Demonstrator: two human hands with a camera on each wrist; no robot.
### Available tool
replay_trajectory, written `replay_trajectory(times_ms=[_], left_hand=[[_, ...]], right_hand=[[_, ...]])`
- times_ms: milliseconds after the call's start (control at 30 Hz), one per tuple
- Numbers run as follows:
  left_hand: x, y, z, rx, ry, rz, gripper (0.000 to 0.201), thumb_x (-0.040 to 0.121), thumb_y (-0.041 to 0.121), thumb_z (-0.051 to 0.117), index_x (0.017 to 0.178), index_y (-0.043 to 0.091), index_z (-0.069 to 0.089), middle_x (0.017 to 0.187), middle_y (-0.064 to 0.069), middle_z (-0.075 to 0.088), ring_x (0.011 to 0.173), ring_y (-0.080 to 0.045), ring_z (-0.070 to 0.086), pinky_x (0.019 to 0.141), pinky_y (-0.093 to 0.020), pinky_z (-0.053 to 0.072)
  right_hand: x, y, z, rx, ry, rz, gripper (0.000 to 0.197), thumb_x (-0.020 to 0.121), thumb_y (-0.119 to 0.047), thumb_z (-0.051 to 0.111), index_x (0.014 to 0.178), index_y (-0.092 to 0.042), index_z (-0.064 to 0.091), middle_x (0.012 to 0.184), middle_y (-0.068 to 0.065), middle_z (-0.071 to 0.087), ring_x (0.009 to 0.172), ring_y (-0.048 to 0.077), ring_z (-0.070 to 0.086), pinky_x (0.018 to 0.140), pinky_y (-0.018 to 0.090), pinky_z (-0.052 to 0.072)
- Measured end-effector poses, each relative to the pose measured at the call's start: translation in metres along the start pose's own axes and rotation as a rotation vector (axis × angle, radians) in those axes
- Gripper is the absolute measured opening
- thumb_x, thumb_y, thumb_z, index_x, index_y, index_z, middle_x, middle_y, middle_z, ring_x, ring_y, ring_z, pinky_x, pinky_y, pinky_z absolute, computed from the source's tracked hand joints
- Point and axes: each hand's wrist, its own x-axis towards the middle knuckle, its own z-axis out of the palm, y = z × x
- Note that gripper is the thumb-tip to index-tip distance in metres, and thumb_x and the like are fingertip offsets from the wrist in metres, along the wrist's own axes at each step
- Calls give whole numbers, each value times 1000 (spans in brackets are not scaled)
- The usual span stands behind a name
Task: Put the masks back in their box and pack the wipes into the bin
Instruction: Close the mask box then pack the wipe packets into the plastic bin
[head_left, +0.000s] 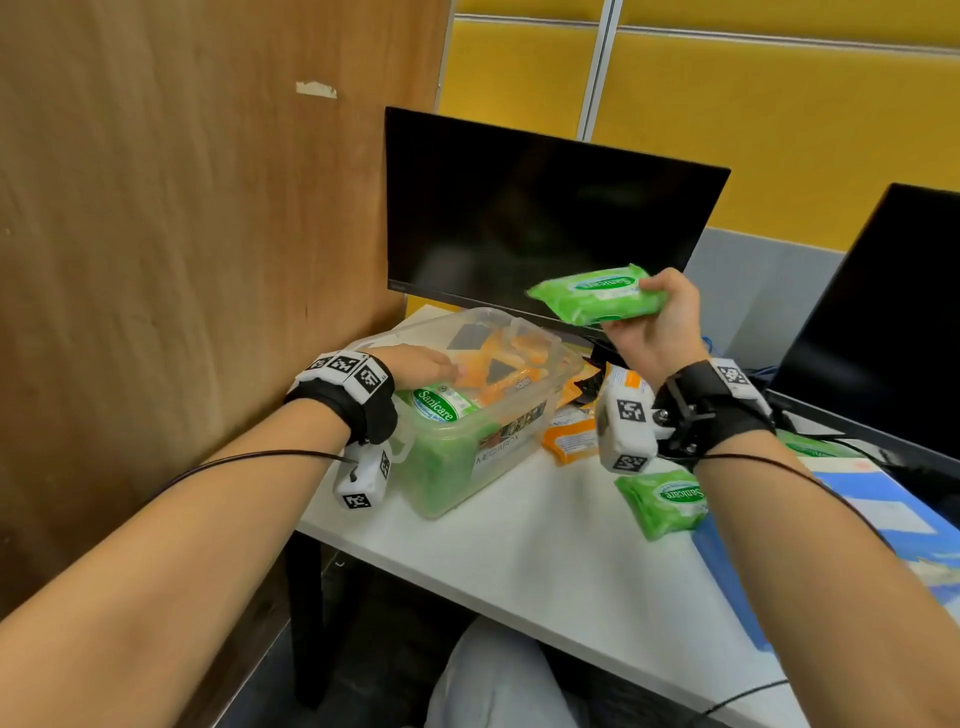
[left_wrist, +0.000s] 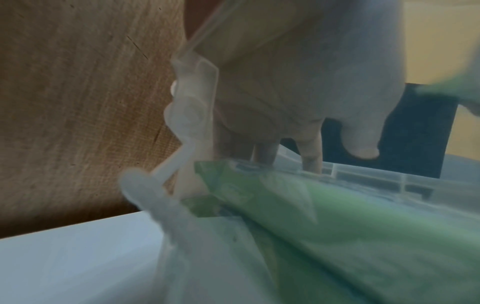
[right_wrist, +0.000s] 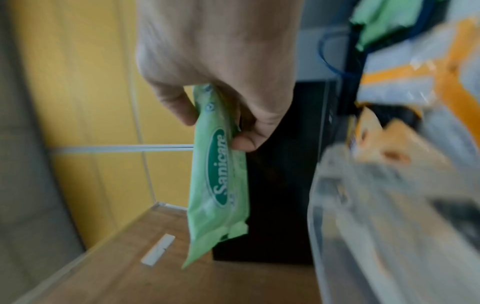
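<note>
**Green wipes pack held above the bench, left hand in the bin**

A wooden partition (head_left: 182, 260) is seen at the left, and a yellow panelled wall (head_left: 779, 104) at the back. Two dark monitors are stood on the white bench (head_left: 519, 561): one monitor (head_left: 540, 218) behind the bin, and a second monitor (head_left: 883, 322) at the right edge.

A clear plastic bin (head_left: 509, 441) is set at the left end of the bench, close to the partition. Green wipes packs (head_left: 441, 405) are packed inside it at the near end, and orange packs (head_left: 514, 358) are seen at the far end.

A blue mask box (head_left: 878, 519) is laid on the bench at the right, partly hidden by the right forearm.

The left hand (head_left: 415, 364) is placed inside the bin above the packs, with its fingers (left_wrist: 311, 152) pointed down towards them; whether anything is gripped cannot be told.

The right hand (head_left: 660, 332) is raised above the bench, in front of the monitor and just right of the bin. A green wipes pack (head_left: 597, 293) is held by one end, with the thumb on one face and the curled fingers (right_wrist: 249, 139) on the other.

Another green pack (head_left: 662, 501) is laid on the bench beside the mask box, and orange-and-white packs (head_left: 571, 439) are scattered just right of the bin.
</note>
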Motion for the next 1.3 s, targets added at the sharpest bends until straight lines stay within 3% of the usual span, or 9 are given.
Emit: replay_trajectory(times_ms=[100, 267, 400, 533, 633, 733, 900, 1100, 1300], left_hand=[[-2, -2, -3, -190, 146, 11, 64, 96, 61, 23, 147, 24, 33, 149, -3, 39, 133, -24, 40, 114, -41, 25], [-3, -7, -6, -484, 341, 28, 63, 92, 68, 12, 142, 32, 30, 120, -14, 61, 98, -29, 62, 105, -47, 39], [1, -12, -5, -448, 387, 44, 59, 84, 74, 18, 127, 39, 38, 125, -7, 56, 111, -29, 56, 105, -50, 37], [4, -14, -6, -244, 366, 5, 25, 90, 51, 45, 110, 40, 55, 113, -3, 63, 95, -21, 59, 94, -41, 48], [9, -14, -4, -74, 384, -27, 22, 95, 32, 48, 106, 23, 64, 114, -6, 64, 100, -23, 58, 88, -32, 47], [13, -11, -3, -42, 393, -76, 29, 97, 23, 38, 111, 9, 59, 119, -12, 61, 106, -28, 57, 83, -32, 42], [17, -11, -5, 67, 252, -87, 51, 99, 49, 21, 127, 16, 47, 133, -6, 50, 120, -28, 48, 97, -40, 37], [13, -1, -1, 60, 39, 11, 44, 104, 35, 25, 141, 19, 44, 149, -2, 40, 135, -23, 37, 114, -34, 24], [6, -2, -1, 149, -12, -7, 54, 93, 66, 29, 128, 30, 49, 127, 4, 50, 120, -18, 46, 106, -36, 33]], right_hand=[[0, 27, 13, 78, -38, 159, 21, 89, -13, 51, 107, -2, 56, 116, 21, 59, 115, 39, 57, 90, 50, 52], [2, 76, 40, -625, -54, 257, 33, 89, 0, 60, 119, 12, 56, 121, 27, 61, 104, 36, 64, 89, 44, 53], [4, 110, 53, -1112, -209, 347, 39, 94, -24, 59, 120, 5, 57, 111, 18, 67, 90, 27, 68, 88, 43, 54], [-1, 121, 59, -1773, -409, 272, 85, 85, -55, 59, 149, -11, 26, 150, 8, 36, 132, 25, 42, 106, 36, 39], [2, 116, 52, -1590, -469, 433, 100, 73, -42, 73, 152, -27, 14, 158, 3, 18, 142, 24, 26, 114, 40, 29], [3, 115, 48, -1604, -437, 392, 82, 74, -36, 73, 145, -22, 34, 147, 1, 38, 130, 22, 42, 107, 40, 39], [-3, 121, 60, -1933, -558, 340, 59, 87, -54, 53, 127, -10, 55, 124, 5, 54, 105, 20, 51, 83, 29, 38], [-11, 122, 60, -1839, -445, 258, 48, 101, -33, 32, 136, -5, 50, 139, 18, 49, 124, 29, 49, 100, 33, 38], [-3, 96, 27, -1428, -122, -150, 29, 87, -16, 48, 72, -6, 71, 63, 3, 62, 60, 15, 53, 59, 28, 45]])
